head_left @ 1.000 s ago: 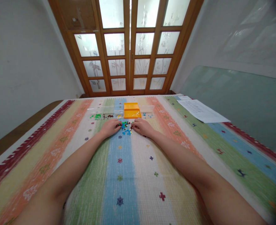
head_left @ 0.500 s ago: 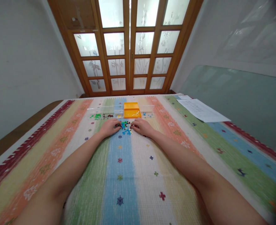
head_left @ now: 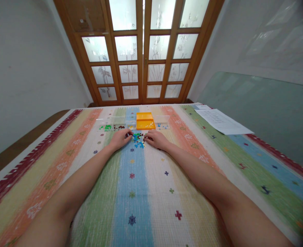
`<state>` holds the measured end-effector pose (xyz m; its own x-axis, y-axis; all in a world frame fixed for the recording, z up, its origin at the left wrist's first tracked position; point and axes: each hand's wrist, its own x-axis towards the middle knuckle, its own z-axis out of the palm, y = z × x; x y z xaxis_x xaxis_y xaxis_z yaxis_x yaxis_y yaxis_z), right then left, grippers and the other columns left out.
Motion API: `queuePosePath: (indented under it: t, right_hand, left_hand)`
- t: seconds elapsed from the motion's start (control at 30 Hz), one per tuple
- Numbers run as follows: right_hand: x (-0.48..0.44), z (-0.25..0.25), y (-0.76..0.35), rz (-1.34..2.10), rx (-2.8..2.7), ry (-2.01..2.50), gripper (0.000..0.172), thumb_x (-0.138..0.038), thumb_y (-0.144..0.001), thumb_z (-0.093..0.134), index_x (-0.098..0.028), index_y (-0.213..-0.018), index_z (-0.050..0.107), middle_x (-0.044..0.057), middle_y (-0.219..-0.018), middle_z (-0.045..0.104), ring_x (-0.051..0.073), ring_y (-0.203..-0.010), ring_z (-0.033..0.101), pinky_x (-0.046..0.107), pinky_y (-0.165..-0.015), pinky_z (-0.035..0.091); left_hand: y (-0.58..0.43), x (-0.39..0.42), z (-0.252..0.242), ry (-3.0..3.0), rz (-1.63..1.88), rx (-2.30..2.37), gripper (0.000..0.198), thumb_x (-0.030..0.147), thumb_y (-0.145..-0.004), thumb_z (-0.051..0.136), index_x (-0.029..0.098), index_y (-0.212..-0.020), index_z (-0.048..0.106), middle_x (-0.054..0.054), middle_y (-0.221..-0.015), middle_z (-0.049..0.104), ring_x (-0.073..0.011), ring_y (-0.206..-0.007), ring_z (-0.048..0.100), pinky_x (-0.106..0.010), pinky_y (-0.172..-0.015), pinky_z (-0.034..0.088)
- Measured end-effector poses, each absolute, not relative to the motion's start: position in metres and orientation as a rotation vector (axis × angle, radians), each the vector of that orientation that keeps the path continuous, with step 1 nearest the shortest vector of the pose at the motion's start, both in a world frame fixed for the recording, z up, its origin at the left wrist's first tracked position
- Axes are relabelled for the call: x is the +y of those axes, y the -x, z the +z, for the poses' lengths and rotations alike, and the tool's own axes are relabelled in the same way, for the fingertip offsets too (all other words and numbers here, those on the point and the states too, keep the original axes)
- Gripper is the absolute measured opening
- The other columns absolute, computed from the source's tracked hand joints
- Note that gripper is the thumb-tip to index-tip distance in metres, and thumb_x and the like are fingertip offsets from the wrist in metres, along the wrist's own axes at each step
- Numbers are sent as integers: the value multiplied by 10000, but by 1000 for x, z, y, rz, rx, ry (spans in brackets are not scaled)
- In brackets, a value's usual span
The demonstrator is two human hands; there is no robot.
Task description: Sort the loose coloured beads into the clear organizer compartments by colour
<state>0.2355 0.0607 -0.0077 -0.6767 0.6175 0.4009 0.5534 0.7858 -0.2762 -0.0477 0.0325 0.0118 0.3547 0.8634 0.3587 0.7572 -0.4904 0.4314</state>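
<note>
The left hand (head_left: 120, 138) and right hand (head_left: 155, 139) pick through the pile of coloured pieces (head_left: 138, 140), fingers curled, any grip impossible to tell; lifting one piece calls for a fine fingertip pinch.

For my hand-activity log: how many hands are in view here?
2. The left hand rests on the striped cloth left of the pile of small coloured pieces; the right hand rests at its right. Both hands' fingertips are at the pile's edge.

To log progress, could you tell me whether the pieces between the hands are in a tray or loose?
Loose: the pieces lie on the cloth, near the orange tray, between left hand and right hand.
</note>
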Motion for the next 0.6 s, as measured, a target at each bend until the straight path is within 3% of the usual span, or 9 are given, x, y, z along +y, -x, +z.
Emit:
queuePosePath:
  t: [0.37,0.6]
  right_hand:
    - [61,-7,-236,214,-2493,875,165,-307,-1016,607,-229,-1020,753,64,-972,700,199,-953,614,304,-840,427]
    - [60,-5,-235,219,-2494,881,161,-296,-1011,612,-227,-1017,757,69,-971,703,204,-951,615,307,-835,425]
  left_hand:
    - [75,54,0,-2018,1198,1680,129,313,-882,623,202,-933,664,-33,-869,702,-182,-743,604,-311,-730,468]
    - [85,72,-7,-1414,1598,1563,200,351,-838,641,181,-942,629,-15,-821,640,-141,-670,570,-258,-637,472]
